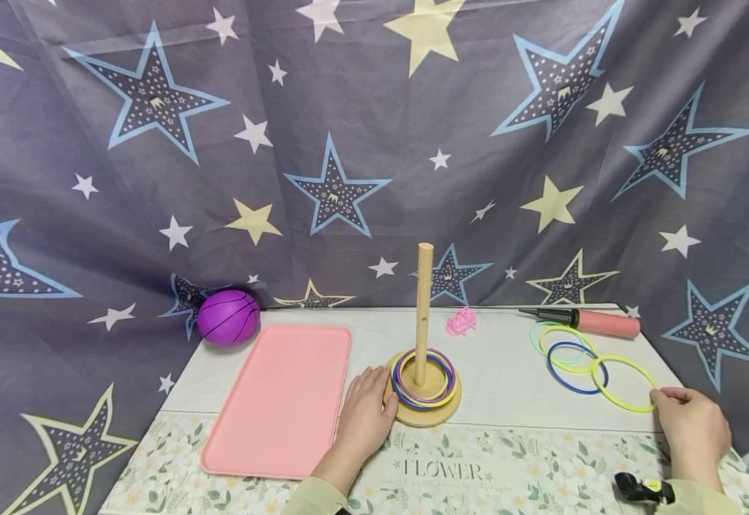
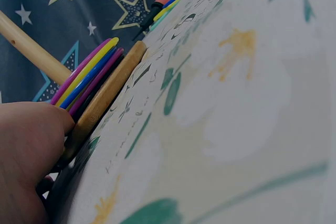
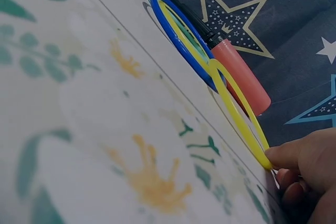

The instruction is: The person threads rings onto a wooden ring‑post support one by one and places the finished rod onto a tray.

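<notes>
At table's right, right hand [image 1: 692, 422] pinches yellow ring [image 1: 625, 384]

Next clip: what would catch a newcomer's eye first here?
The wooden peg stand at table centre, with coloured rings stacked on its base, which the left hand touches. To the right, the right hand pinches a yellow ring lying among loose rings; a pink tray lies left.

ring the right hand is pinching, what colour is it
Yellow: the ring pinched by the right hand shows best in the right wrist view.
</notes>
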Motion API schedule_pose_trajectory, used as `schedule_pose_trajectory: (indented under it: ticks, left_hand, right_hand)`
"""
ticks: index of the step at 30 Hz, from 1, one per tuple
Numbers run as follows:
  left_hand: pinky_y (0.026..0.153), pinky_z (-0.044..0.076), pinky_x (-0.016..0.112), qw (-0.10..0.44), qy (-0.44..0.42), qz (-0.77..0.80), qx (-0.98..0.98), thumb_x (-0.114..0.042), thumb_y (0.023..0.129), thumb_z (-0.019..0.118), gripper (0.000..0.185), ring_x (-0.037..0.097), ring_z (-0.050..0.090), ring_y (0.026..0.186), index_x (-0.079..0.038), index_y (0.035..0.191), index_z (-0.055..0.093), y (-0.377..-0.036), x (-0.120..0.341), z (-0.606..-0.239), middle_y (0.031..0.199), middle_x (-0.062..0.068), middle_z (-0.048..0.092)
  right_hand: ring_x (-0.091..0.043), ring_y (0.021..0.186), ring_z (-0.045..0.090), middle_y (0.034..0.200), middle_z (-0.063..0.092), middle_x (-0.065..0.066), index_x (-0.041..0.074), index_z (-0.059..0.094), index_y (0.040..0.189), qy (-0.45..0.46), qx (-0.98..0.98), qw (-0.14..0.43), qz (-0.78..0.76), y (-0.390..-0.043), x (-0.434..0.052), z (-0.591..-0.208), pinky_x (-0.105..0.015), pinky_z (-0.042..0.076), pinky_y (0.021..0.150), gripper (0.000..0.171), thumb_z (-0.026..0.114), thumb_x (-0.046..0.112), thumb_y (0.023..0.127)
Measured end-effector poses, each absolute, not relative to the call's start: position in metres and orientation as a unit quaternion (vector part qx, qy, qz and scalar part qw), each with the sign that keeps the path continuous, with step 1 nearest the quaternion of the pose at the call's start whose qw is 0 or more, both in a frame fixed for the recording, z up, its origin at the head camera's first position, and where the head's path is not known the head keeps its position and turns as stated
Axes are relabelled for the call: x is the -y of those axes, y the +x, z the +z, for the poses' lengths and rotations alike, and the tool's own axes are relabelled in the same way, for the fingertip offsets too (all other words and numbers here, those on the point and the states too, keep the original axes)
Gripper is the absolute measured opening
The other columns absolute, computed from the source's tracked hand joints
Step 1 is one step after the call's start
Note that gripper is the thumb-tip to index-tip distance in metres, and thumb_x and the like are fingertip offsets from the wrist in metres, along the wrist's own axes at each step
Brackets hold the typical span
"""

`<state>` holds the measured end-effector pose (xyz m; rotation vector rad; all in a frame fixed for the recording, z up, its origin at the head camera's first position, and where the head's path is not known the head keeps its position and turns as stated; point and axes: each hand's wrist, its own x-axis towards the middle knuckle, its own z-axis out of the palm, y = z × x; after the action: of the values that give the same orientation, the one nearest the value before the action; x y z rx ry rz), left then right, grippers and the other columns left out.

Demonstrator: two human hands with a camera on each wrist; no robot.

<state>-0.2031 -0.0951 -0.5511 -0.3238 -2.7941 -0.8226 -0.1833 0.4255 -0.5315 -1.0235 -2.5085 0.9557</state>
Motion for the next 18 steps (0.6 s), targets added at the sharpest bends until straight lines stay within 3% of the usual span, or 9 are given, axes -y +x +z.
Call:
schedule_pose_trajectory:
  ticks: [8, 18]
  left_hand:
    - [0.134, 0.026, 0.058, 0.111, -0.112, -0.280, 0.947, -0.025, 0.108, 0.068, 0.058, 0.043, 0.042, 0.157, 0.002, 0.158, 0.056, -0.2033, 0.0944, -0.5526, 0.162, 0.022, 0.055]
    - [0.134, 0.026, 0.058, 0.115, -0.112, -0.282, 0.946, -0.025, 0.108, 0.068, 0.058, 0.043, 0.043, 0.157, 0.002, 0.158, 0.056, -0.2032, 0.0948, -0.5533, 0.161, 0.022, 0.056]
  right_hand:
    - [-0.058, 0.111, 0.059, 0.118, 0.069, -0.035, -0.013, 0.068, 0.122, -0.353, 0.868, 0.137, 0.322, -0.1840, -0.4287, -0.5333, -0.070, 0.044, 0.096, 0.038, 0.061, 0.020, 0.103]
    - [-0.058, 0.102, 0.063, 0.111, 0.071, -0.035, -0.012, 0.072, 0.107, -0.337, 0.881, 0.150, 0.295, -0.1832, -0.4311, -0.5334, -0.067, 0.048, 0.087, 0.034, 0.057, 0.017, 0.097]
